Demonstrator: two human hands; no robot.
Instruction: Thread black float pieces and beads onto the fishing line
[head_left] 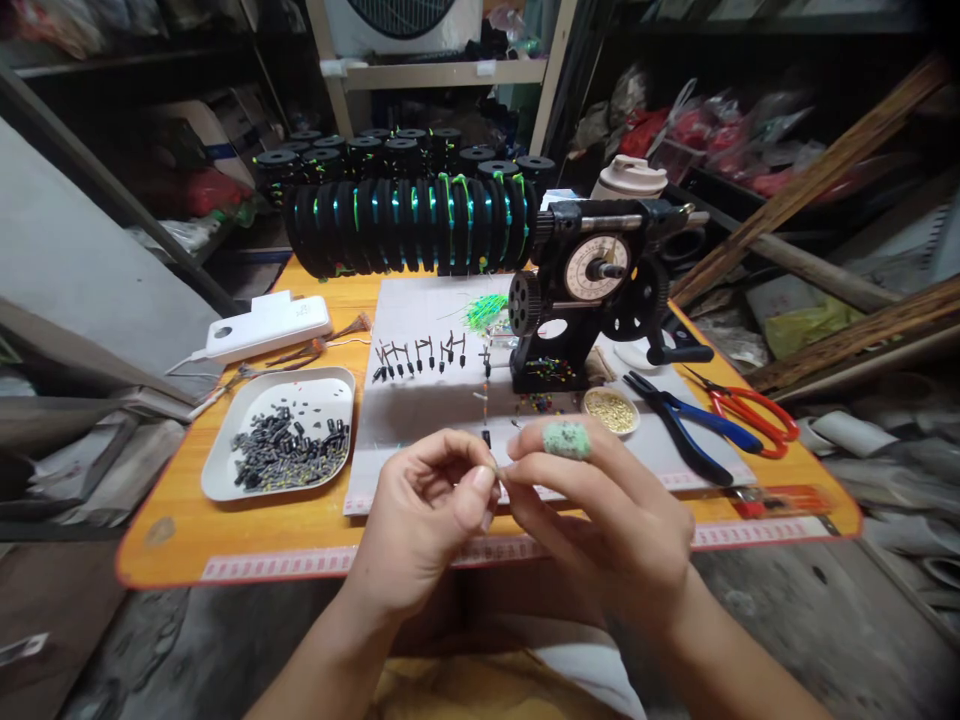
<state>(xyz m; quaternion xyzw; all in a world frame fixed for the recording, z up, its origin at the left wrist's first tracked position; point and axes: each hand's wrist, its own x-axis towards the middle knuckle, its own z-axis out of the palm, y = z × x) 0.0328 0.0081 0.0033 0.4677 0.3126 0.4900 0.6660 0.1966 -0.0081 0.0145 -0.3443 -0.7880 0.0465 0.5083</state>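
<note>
My left hand [427,525] is closed in a pinch near the front edge of the table. Against its fingertips, my right hand [615,500] is pinched too, a green speckled wrap [566,440] on one finger. What they hold between them is too small to make out. Just beyond the fingertips is a small black cylinder [487,438], in line with tiny beads [485,400] and another small black piece [487,365]. Several small black pieces with thin stems [420,355] lie in a row on the grey board [420,420].
At left is a white tray [214,480] of small black parts, with a white power bank [270,328] behind. A hand-cranked winder [551,340] carries black spools [412,225]. To the right are a dish of gold beads [611,410], blue-black pliers [686,425] and red-handled scissors [757,415].
</note>
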